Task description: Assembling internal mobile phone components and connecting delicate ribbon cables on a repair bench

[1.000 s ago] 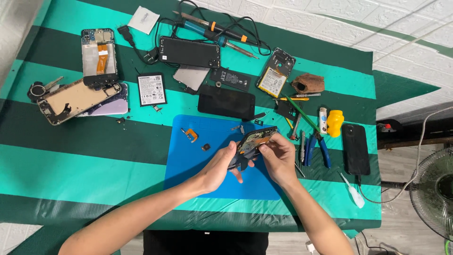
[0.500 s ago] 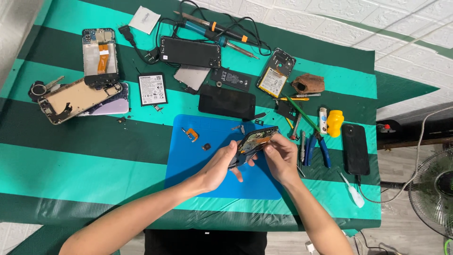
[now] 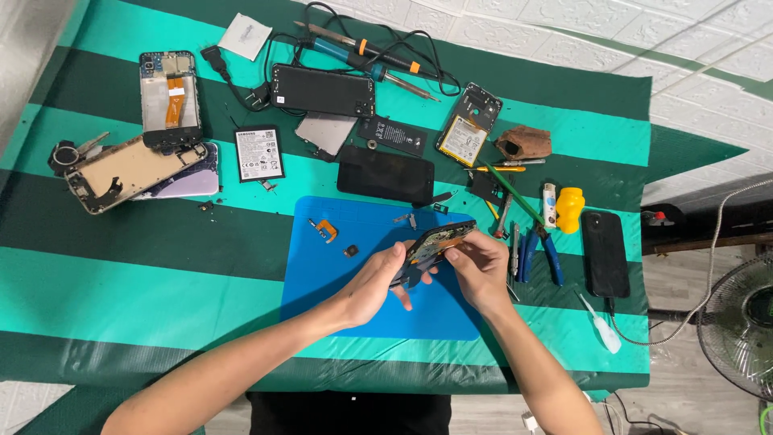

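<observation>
Hands meet over blue rectangular work mat (image 3: 338, 278). Left hand (image 3: 376, 283) and right hand (image 3: 477, 270) both grip dark opened phone body (image 3: 432, 243), fingers closed on its edges, tilted above mat. Blue-handled pliers (image 3: 538, 254) at 3 o'clock on green striped surface (image 3: 145, 266).

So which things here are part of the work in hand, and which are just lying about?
In hand:
left hand
right hand
opened phone
blue mat

Lying about:
soldering iron
loose battery
black phone
yellow bottle
blue-handled pliers
</observation>
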